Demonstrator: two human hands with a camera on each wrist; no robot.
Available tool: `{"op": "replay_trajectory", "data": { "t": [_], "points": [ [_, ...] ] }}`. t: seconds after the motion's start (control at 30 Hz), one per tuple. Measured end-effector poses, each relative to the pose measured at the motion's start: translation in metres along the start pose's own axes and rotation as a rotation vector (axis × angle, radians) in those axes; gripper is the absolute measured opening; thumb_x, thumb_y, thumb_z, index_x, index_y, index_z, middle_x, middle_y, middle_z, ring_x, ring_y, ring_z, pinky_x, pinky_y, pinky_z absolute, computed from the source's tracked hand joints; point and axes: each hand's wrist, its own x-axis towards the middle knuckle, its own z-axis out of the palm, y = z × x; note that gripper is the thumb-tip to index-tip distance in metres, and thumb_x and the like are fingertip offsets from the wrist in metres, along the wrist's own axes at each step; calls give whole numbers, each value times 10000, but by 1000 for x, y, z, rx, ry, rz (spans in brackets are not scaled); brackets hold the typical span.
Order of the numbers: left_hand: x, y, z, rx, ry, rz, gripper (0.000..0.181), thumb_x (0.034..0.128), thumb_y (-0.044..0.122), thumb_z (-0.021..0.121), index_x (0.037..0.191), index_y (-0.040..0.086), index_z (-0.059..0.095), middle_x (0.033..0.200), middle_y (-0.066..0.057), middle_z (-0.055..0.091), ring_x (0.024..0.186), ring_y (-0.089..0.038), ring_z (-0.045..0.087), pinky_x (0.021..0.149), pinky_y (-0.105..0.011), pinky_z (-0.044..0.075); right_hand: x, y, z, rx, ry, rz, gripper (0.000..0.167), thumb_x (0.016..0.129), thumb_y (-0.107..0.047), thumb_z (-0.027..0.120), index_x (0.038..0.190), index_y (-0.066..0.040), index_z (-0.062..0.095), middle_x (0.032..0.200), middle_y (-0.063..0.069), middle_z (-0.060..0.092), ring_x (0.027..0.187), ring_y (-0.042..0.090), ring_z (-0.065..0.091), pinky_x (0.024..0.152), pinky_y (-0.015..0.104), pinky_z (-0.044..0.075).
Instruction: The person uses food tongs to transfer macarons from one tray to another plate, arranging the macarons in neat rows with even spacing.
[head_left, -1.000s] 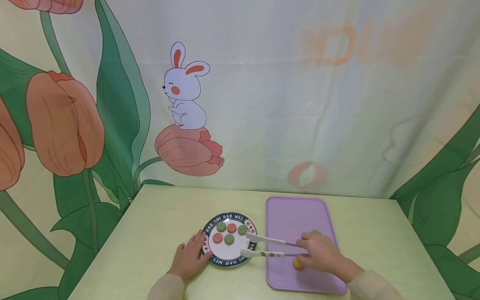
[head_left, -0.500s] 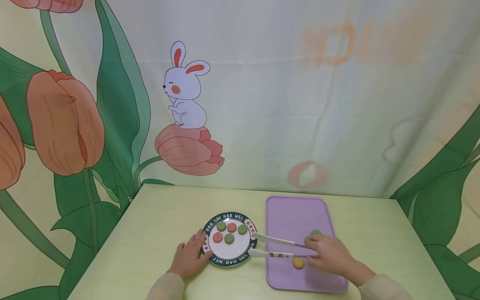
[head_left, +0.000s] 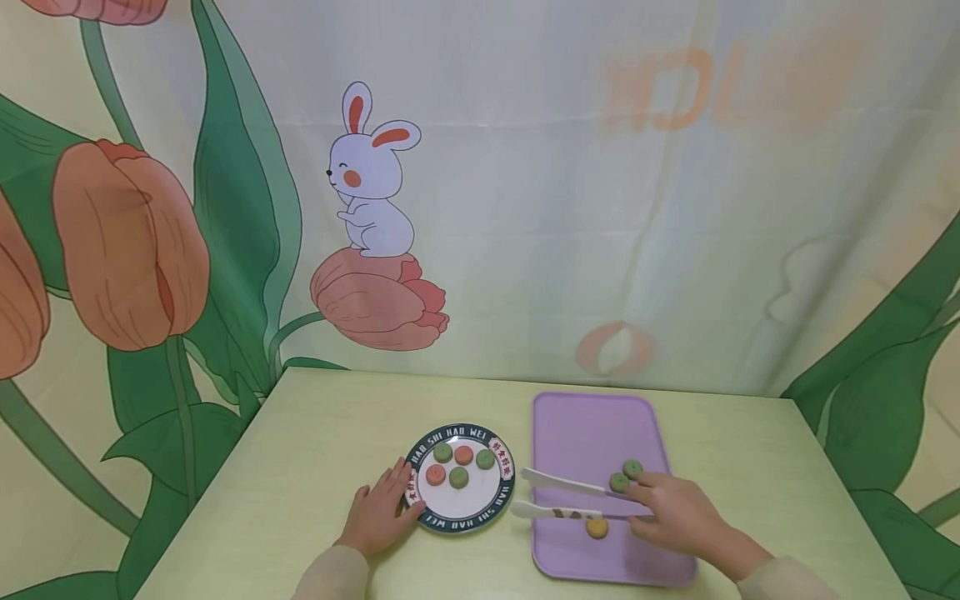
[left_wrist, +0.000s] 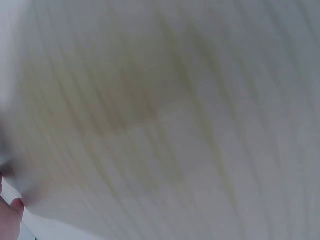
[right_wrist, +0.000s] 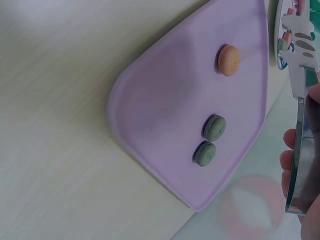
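Note:
My right hand (head_left: 678, 512) holds a pair of tongs (head_left: 551, 512) above the purple tray (head_left: 585, 433). The tongs' white tips are spread apart, with nothing between them, and point left toward the plate (head_left: 457, 504). Two green macarons (head_left: 626, 475) lie side by side on the tray, with a yellow macaron (head_left: 597, 527) nearer the front; it looks orange in the right wrist view. On the plate sit several green and pink macarons (head_left: 458, 477). The left hand (head_left: 382, 510) rests its spread fingers at the plate's left rim. Pale blurred material covers most of the left wrist view.
Plate and tray stand on a light yellow-green table (head_left: 337, 433), a narrow strip of tabletop between them. Behind the table hangs a curtain (head_left: 510, 208) printed with tulips and a rabbit (head_left: 371, 200).
My right hand has moved right with the tongs, whose tips have left the plate and now reach over the tray's left edge. Both green tray macarons have come into sight. The left hand stays put.

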Motion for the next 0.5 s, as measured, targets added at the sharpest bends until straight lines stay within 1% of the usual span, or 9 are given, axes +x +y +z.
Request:
{"op": "replay_trajectory", "data": {
  "t": [0.1, 0.17, 0.3, 0.5],
  "points": [
    [0, 1, -1, 0, -3, -2, 708, 846, 553, 413, 1399, 135, 266, 1467, -33, 236, 1320, -281, 271, 1011, -582, 214, -3, 2, -2, 6, -14, 5, 236, 608, -267, 687, 815, -154, 689, 738, -96, 541, 603, 32, 467, 452, 188, 387],
    [0, 1, -1, 0, -3, -4, 706, 847, 549, 414, 1400, 136, 264, 1467, -34, 236, 1321, -281, 271, 1012, -581, 213, -5, 3, -3, 15, -18, 10, 220, 608, -262, 689, 800, -153, 685, 718, -105, 520, 587, 17, 435, 444, 182, 367],
    [0, 2, -2, -6, -4, -5, 705, 846, 545, 420, 1398, 132, 269, 1466, -35, 238, 1321, -282, 269, 1015, -580, 210, -7, 4, -6, 12, -27, 16, 197, 611, -261, 688, 777, -158, 662, 704, -106, 508, 569, 12, 417, 434, 180, 348],
    [0, 3, -2, -2, -12, -17, 710, 843, 552, 419, 1397, 133, 271, 1465, -32, 240, 1323, -279, 265, 1020, -576, 209, -14, 8, -7, -11, -51, 33, 196, 621, -278, 694, 770, -156, 655, 701, -101, 504, 578, 14, 412, 448, 179, 359]
  ]
}}
